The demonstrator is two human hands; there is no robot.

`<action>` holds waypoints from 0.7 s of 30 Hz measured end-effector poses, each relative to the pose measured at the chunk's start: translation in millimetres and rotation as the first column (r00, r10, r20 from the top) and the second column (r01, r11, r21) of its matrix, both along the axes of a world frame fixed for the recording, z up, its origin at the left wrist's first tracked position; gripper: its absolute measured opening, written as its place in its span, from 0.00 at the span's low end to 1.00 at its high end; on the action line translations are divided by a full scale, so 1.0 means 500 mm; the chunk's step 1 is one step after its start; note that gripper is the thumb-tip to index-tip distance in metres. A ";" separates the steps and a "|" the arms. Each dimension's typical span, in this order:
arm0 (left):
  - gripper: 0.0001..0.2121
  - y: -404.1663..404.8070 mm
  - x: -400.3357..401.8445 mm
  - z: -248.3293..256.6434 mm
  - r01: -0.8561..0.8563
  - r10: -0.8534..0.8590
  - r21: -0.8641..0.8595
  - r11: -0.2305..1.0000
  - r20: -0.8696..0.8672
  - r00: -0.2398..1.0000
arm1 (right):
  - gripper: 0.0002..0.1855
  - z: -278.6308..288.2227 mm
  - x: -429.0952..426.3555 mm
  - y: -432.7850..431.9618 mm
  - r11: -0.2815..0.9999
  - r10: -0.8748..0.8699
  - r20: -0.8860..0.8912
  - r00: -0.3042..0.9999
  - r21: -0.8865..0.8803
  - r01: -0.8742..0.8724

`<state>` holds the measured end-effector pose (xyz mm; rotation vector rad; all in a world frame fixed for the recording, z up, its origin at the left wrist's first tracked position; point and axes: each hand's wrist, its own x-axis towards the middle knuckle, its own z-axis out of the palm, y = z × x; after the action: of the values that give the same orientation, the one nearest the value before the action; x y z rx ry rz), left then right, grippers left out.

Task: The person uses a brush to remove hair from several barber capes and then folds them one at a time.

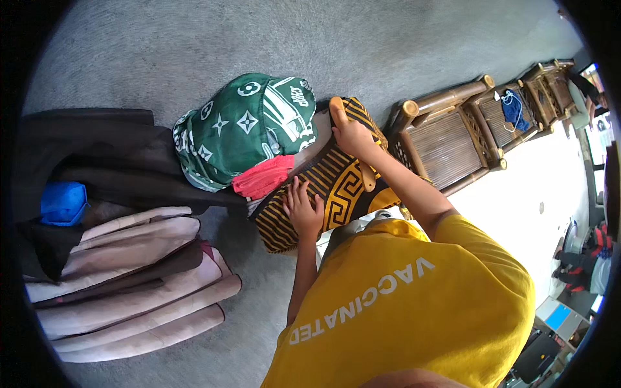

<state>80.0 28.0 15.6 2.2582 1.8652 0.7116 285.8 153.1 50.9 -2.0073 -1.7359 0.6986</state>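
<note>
My right hand point(356, 139) is closed around a long wooden tool point(338, 110); its rounded end sticks out beyond my fingers, and a narrow end with a hole shows below my wrist. Black and yellow striped fabric with a key pattern point(339, 194) lies under both hands, over a support mostly hidden from view. On its left part rests my left hand point(305, 213), palm down with fingers spread. Beyond the fabric's far left edge sit a folded red cloth point(264, 177) and a bulging green printed fabric bundle point(237, 128).
Dark brown fabric point(111, 140) spreads at the left, with a blue bundle point(64, 203) on it. Pale folded fabric point(140, 296) lies below. A bamboo seat point(449, 148) stands at the right, with more bamboo seating and a dark blue cloth point(514, 110) beyond. People are in the far right background.
</note>
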 end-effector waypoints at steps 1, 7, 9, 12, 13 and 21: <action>0.21 0.000 -0.001 0.000 0.015 -0.015 -0.007 1.000 -0.008 1.000 | 0.34 -0.001 -0.010 0.000 0.999 0.002 0.023 1.000 0.045 -0.003; 0.22 0.000 -0.008 -0.004 0.036 -0.037 -0.017 0.999 -0.050 0.998 | 0.34 -0.006 -0.068 -0.009 0.999 -0.001 0.075 0.997 0.047 -0.002; 0.22 -0.001 -0.009 -0.005 0.049 -0.052 -0.042 0.998 -0.056 0.997 | 0.33 -0.001 -0.077 -0.031 1.000 0.029 0.066 0.997 -0.005 -0.028; 0.22 0.001 -0.009 -0.006 0.050 -0.054 -0.051 0.997 -0.072 0.996 | 0.33 0.027 -0.077 -0.075 0.998 0.064 -0.003 0.998 -0.017 -0.064; 0.22 0.000 -0.010 -0.006 0.046 -0.051 -0.061 0.997 -0.082 0.995 | 0.32 0.039 -0.070 -0.093 0.992 0.129 -0.052 0.990 0.000 -0.129; 0.24 0.001 -0.019 -0.010 0.080 -0.089 -0.068 0.994 -0.135 0.987 | 0.33 0.050 -0.078 -0.269 0.971 0.167 -0.102 0.981 -0.153 -0.181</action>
<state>70.4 28.7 10.8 2.3857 1.8078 0.4896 246.8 18.7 75.8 -1.9090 -1.8717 1.0005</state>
